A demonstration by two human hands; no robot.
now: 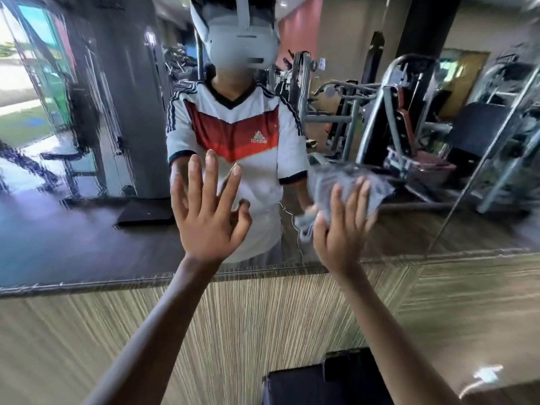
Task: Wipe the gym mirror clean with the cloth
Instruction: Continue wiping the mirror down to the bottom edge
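Cloth (377,197) under right hand (342,226), straight fingers pressing it to gym mirror (87,229). Left hand (209,211) just beside, fingers spread, seemingly flat on mirror too. Better to keep pressure even, overlap strokes away from palm, then wipe also under left palm.

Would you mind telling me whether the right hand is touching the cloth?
Touching. The head view shows the right hand laid flat on the cloth, with its straight fingers spread across the fabric and no gap.
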